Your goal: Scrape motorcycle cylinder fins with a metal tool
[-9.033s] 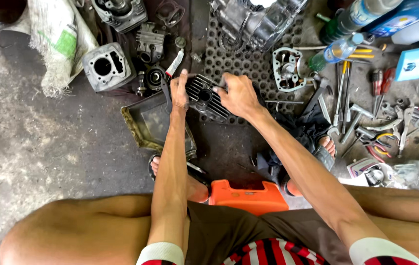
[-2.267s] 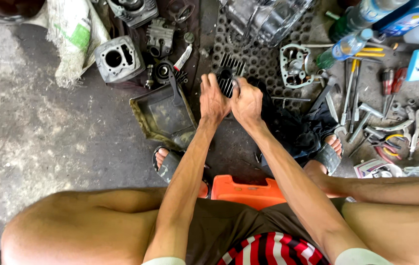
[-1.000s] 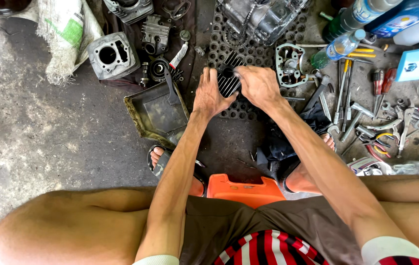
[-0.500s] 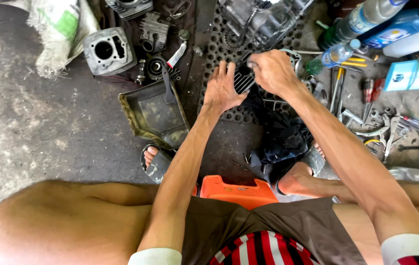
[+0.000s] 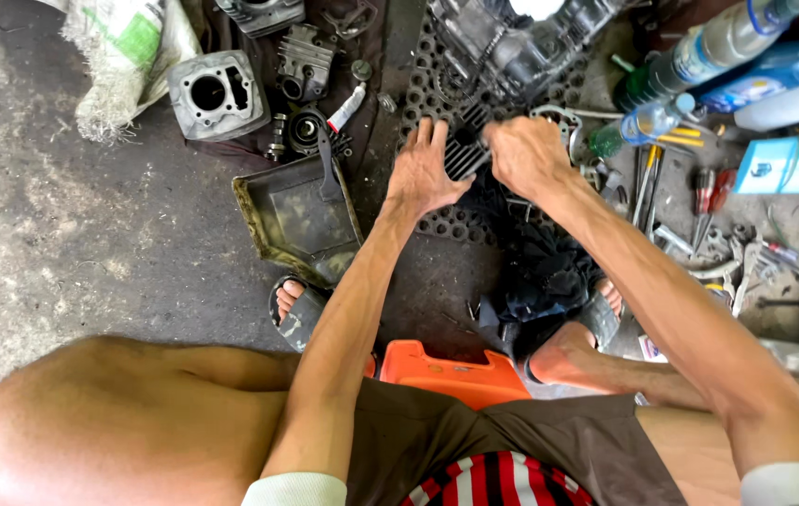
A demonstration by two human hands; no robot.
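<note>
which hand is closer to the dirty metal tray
Left. The left hand lies just right of the metal tray; the right hand is farther right, beyond the left hand.

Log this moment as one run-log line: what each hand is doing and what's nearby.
left hand: flat on finned black part | right hand: gripping same part | under: perforated mat | left: dirty tray

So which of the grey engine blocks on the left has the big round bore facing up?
The light grey cylinder block beside the woven sack; the darker block to its right shows no large open bore.
</note>
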